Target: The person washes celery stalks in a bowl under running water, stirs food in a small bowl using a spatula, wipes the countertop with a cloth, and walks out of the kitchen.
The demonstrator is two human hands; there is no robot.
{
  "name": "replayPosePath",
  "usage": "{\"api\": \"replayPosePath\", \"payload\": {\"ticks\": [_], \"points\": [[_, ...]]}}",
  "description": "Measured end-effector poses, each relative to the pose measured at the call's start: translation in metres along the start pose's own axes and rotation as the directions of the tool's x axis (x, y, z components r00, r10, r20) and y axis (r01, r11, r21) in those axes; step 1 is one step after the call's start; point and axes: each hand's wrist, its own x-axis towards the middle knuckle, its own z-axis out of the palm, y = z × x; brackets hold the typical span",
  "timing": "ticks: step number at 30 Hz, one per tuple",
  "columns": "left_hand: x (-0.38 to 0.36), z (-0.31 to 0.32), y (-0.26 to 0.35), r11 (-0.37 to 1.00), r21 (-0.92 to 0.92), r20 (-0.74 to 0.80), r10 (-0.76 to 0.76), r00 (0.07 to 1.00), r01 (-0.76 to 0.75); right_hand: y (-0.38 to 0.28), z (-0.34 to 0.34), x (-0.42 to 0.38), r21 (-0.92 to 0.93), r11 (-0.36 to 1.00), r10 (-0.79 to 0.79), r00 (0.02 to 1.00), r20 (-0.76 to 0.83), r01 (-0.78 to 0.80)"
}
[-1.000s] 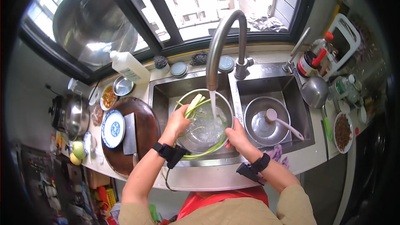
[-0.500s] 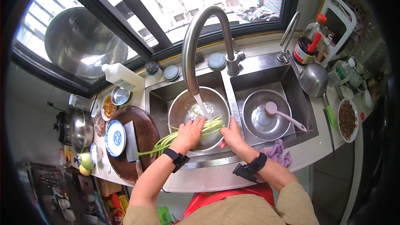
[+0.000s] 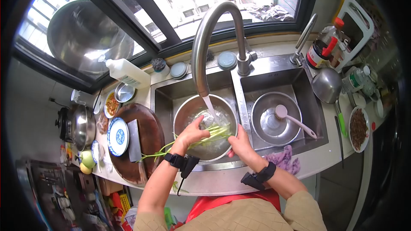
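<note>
Water runs from the curved faucet [image 3: 199, 51] into a metal bowl [image 3: 205, 159] in the left sink. Long green stalks [image 3: 218, 131] lie across the bowl, their thin ends reaching left over the round cutting board. My left hand [image 3: 191, 134] is wrapped round the stalks above the bowl's left side, thumb raised. At the bowl's right rim is my right hand [image 3: 241, 142], its thumb near the stalk ends and its fingers partly hidden; whether it grips the rim or the stalks cannot be made out.
On the left, a cleaver [image 3: 134, 142] and a blue-patterned plate [image 3: 118, 136] rest on the round board [image 3: 150, 124]. The right sink holds another metal bowl [image 3: 259, 122] with a pink-handled brush [image 3: 299, 126]. A purple cloth [image 3: 284, 159] lies at the front edge.
My left hand has shifted slightly left and down, and its thumb has lifted away from the fingers. The view has moved a little. My right hand stays beside the bowl's rim.
</note>
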Motion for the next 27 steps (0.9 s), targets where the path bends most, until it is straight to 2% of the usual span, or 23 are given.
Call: {"api": "replayPosePath", "payload": {"ticks": [1,3,4,5,6,7,8,9,10,11,12,13,15,17,19,21,22,24,27], "points": [[0.007,0.003,-0.012,1.0,-0.007,-0.005,-0.005,1.0,0.004,0.002,0.001,0.0,-0.004,1.0,0.003,1.0,-0.004,-0.003],[0.029,0.012,-0.045,0.993,-0.1,-0.185,-0.074,0.98,0.056,0.004,0.002,-0.003,-0.025,1.0,0.005,1.0,0.008,-0.005],[0.026,0.016,-0.041,0.978,0.197,-0.241,0.119,0.963,-0.072,0.005,0.001,-0.005,0.006,1.0,0.008,1.0,0.007,-0.008],[0.019,0.029,-0.036,0.905,0.42,-0.319,0.211,0.924,-0.062,0.006,0.003,-0.005,0.032,0.999,0.009,1.0,0.024,-0.01],[0.017,0.038,-0.037,0.859,0.502,-0.317,0.296,0.901,-0.105,0.012,0.003,-0.001,0.022,1.0,0.016,1.0,-0.003,-0.016],[0.012,0.045,-0.033,0.849,0.507,-0.311,0.343,0.886,-0.151,0.014,0.0,0.0,0.064,0.997,-0.035,0.999,0.021,0.033],[0.013,0.054,-0.036,0.834,0.521,-0.294,0.376,0.879,-0.182,0.022,-0.009,0.005,0.062,0.996,0.056,0.998,0.035,-0.058],[0.016,0.063,-0.037,0.834,0.531,-0.331,0.371,0.868,-0.153,0.001,-0.004,-0.004,0.09,0.995,-0.049,0.993,0.109,0.039],[0.015,0.072,-0.039,0.829,0.519,-0.418,0.46,0.783,-0.21,-0.004,-0.005,-0.009,0.077,0.997,0.001,0.999,0.049,-0.005],[0.011,0.067,-0.029,0.859,0.468,-0.453,0.433,0.779,-0.206,0.007,-0.015,0.004,-0.017,1.0,0.022,0.999,0.035,-0.022],[0.022,0.073,-0.038,0.79,0.558,-0.514,0.569,0.642,-0.254,0.001,-0.017,0.006,-0.053,0.997,0.051,0.999,-0.017,-0.052],[0.024,0.067,-0.036,0.906,0.396,-0.619,0.385,0.684,-0.151,-0.001,-0.012,0.01,-0.033,0.999,0.018,1.0,0.005,-0.018],[0.032,0.067,-0.043,0.934,0.352,-0.672,0.211,0.71,0.055,0.003,-0.024,0.022,-0.124,0.991,-0.034,0.994,0.099,0.047],[0.021,0.053,-0.038,0.881,0.452,-0.49,0.113,0.864,0.141,-0.005,-0.016,0.019,-0.208,0.974,-0.074,0.993,0.097,0.093],[0.021,0.051,-0.041,0.876,0.438,-0.525,0.069,0.848,0.2,-0.017,-0.003,0.009,-0.233,0.967,-0.081,0.99,0.116,0.107],[0.015,0.049,-0.04,0.871,0.432,-0.541,0.041,0.84,0.236,-0.038,0.011,-0.009,-0.322,0.947,-0.003,0.999,0.051,0.02],[0.011,0.048,-0.041,0.851,0.452,-0.559,0.037,0.828,0.267,-0.04,0.013,-0.008,-0.33,0.944,0.001,0.998,0.063,0.02],[0.007,0.046,-0.041,0.833,0.462,-0.576,0.021,0.817,0.305,-0.04,0.016,-0.004,-0.351,0.933,0.099,0.995,0.032,-0.082],[0.013,0.039,-0.04,0.821,0.447,-0.45,-0.137,0.882,0.355,-0.033,0.013,0.001,-0.336,0.939,0.1,0.994,0.053,-0.077]]}}
